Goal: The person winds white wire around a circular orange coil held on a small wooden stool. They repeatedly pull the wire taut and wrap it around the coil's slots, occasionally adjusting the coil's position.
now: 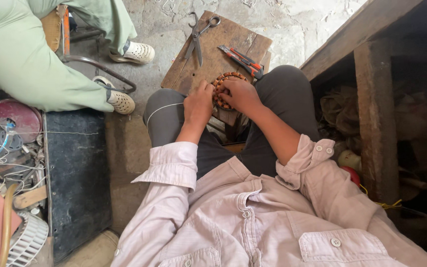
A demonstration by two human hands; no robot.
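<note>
A round motor stator with copper-coloured windings (225,79) rests at the near edge of a small wooden stool (208,54) between my knees. My left hand (197,104) grips its left side. My right hand (240,95) covers its right half, fingers curled over the windings. A thin white string (161,109) runs across my left thigh toward my left hand. Both hands hide most of the stator.
Scissors (197,37) and orange-handled pliers (243,60) lie on the stool. Another person in green clothes and white shoes (119,101) sits at the left. A dark box (77,173), fan parts and wires crowd the left; a wooden bench (376,109) stands right.
</note>
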